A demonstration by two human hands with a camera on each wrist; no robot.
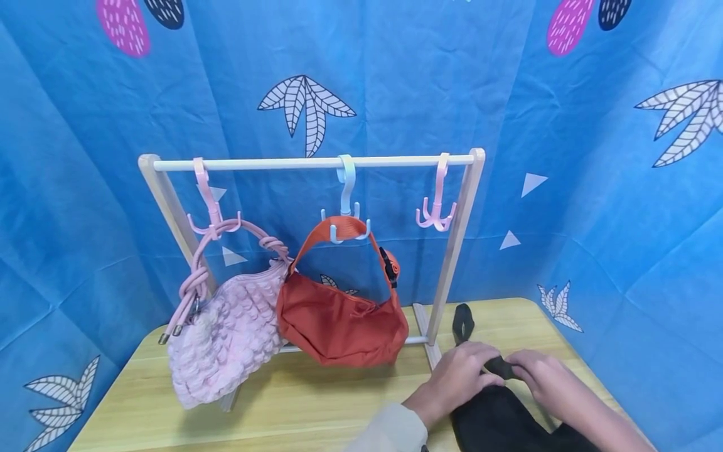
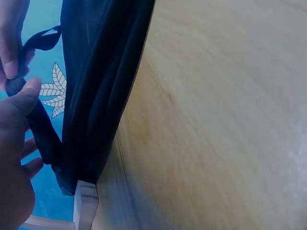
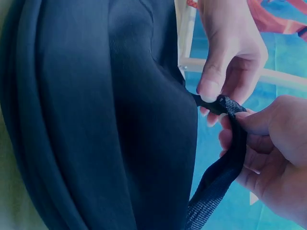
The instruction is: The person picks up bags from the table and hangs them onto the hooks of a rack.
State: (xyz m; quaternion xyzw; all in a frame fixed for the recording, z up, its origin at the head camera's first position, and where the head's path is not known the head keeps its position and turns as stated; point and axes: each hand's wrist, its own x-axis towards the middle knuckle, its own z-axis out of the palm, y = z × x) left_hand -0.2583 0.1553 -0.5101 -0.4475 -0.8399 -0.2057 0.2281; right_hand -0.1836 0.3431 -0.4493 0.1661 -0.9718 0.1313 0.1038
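A black bag (image 1: 497,417) lies at the table's front right, its body filling much of the right wrist view. Its webbing strap (image 3: 216,179) runs up between both hands. My left hand (image 1: 459,375) pinches the strap between thumb and fingers. Close beside it, my right hand (image 1: 545,380) pinches the same strap, the fingertips of both hands almost meeting in the right wrist view. A loop of the strap (image 1: 463,323) lies on the table beyond the left hand.
A rack with a white bar (image 1: 271,164) stands behind. From its pink hook (image 1: 210,194) hangs a fluffy pink bag (image 1: 231,336); from the blue hook (image 1: 347,185), a red-orange bag (image 1: 341,320). Another pink hook (image 1: 437,194) is at the right, above the wooden table (image 1: 316,402).
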